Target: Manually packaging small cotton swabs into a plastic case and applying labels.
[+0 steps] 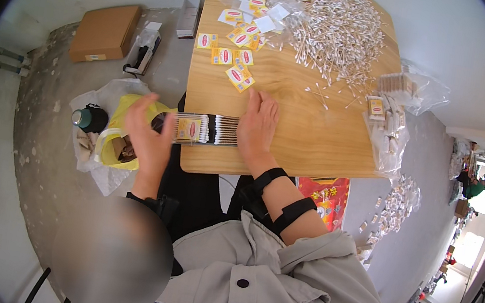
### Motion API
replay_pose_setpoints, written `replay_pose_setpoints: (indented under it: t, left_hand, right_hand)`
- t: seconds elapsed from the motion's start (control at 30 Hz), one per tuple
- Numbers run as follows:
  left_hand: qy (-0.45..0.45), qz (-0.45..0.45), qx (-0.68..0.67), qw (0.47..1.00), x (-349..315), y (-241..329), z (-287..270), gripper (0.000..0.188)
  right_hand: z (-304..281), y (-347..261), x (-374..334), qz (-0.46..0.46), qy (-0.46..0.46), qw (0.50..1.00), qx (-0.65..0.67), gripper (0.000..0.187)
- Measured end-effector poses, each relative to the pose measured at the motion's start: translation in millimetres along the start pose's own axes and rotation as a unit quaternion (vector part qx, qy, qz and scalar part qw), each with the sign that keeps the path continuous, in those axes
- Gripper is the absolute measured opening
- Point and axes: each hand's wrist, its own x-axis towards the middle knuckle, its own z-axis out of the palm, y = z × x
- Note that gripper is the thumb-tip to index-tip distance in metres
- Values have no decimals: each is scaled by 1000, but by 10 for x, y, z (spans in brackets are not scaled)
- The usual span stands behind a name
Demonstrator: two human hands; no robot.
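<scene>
A row of cotton swabs (225,130) lies at the table's near left edge, in what looks like a clear holder or sleeve. A yellow-and-white card (189,130) lies at its left part, and a dark gap splits the swabs. My right hand (258,126) rests against the right end of the row, fingers stretched forward on the tabletop. Off the table's left edge, my left hand (150,138) is raised beside the row's left end. Its fingers are spread and slightly blurred, with nothing seen in them.
A large heap of loose cotton swabs (337,31) covers the far right of the wooden table (313,136). Yellow cards (237,75) are scattered far left. Bagged swab packs (392,126) sit at the right edge. A yellow bag (112,145) and cardboard box (105,33) stand on the floor.
</scene>
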Motion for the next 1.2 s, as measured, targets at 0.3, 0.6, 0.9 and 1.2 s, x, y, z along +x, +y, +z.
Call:
replay_pose_setpoints:
  t: [0.3,0.6,0.9,1.2]
  left_hand:
    - [-330,220,29,918,-180,377,178,45]
    - [-316,234,38,919,-199,358,170,37]
    - [-51,50,-11,997,-61,-42,22,50]
    - [-95,-455,-412,784,-221,-386,268,29]
  right_hand:
    - [-5,-27,-8,-3,-5,1000,3,40]
    - [15,-44,1,4,12,1000,16,44]
    - [19,-41,5,3,11,1000,9,43]
    - [19,-54,10,9,4,1000,21,45]
